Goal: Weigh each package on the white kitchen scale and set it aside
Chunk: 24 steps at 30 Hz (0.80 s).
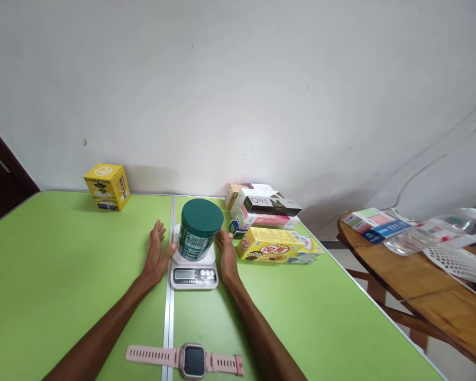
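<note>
A dark green canister (pixel 198 230) with a green lid stands upright on a white kitchen scale (pixel 194 276), whose display and buttons face me. To the left of the scale is my left hand (pixel 156 256), fingers stretched out and the thumb toward the canister. My right hand (pixel 227 256) lies along the scale's right side, fingers extended beside the canister; whether the fingertips touch it I cannot tell. Neither hand is wrapped around anything. Nearer to me, a pink smartwatch (pixel 194 361) lies flat with its strap spread out.
A yellow box (pixel 108 187) stands at the table's back left. Right of the scale lie a yellow carton (pixel 267 246) and a pile of boxes (pixel 262 206) against the wall. A wooden table (pixel 420 286) at far right holds packages and plastic items. The green table (pixel 79 264) has a white seam.
</note>
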Available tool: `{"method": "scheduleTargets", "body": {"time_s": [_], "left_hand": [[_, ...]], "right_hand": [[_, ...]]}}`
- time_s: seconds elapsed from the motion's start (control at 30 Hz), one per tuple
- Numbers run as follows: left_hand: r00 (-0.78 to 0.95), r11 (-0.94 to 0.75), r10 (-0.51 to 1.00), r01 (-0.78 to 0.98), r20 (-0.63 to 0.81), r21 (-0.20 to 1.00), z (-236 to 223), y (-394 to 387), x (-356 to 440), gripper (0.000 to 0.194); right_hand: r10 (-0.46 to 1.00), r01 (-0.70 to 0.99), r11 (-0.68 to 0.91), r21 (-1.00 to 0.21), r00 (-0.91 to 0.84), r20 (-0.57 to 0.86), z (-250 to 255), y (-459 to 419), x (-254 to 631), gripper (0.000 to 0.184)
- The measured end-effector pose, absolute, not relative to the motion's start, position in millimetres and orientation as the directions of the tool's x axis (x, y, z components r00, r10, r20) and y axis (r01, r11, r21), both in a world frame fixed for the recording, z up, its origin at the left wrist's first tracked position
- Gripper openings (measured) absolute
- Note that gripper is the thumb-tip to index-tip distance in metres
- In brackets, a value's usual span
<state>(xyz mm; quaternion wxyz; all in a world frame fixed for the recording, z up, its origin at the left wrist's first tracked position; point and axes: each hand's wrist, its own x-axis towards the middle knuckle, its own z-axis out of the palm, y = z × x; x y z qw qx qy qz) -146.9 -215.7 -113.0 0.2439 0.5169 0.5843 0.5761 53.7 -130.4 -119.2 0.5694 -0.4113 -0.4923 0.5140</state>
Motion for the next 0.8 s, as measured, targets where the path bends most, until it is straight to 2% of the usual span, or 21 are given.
{"method": "scheduleTargets", "body": {"time_s": [0.1, 0.2, 0.5, 0.8], "left_hand": [[-0.413, -0.145, 0.881, 0.226, 0.230, 0.963, -118.7, -214.5, -149.8, 0.088], [-0.406, -0.130, 0.891, 0.200, 0.203, 0.971, -118.7, -212.2, -151.0, 0.086], [-0.361, -0.131, 0.905, 0.266, 0.225, 0.955, -119.0, -211.1, -152.9, 0.088], [-0.354, -0.105, 0.912, 0.292, 0.209, 0.951, -113.1, -210.6, -151.1, 0.092]], "right_hand": [[0.994, -0.180, 0.103, -0.978, 0.044, 0.096, -131.3, -129.6, 52.8, 0.089], [0.995, -0.187, 0.089, -0.978, 0.061, 0.079, -133.3, -129.6, 54.2, 0.088], [0.996, -0.163, 0.085, -0.983, 0.044, 0.079, -130.7, -129.7, 56.1, 0.078], [0.993, -0.107, 0.112, -0.988, 0.031, 0.109, -129.1, -129.9, 56.0, 0.077]]}}
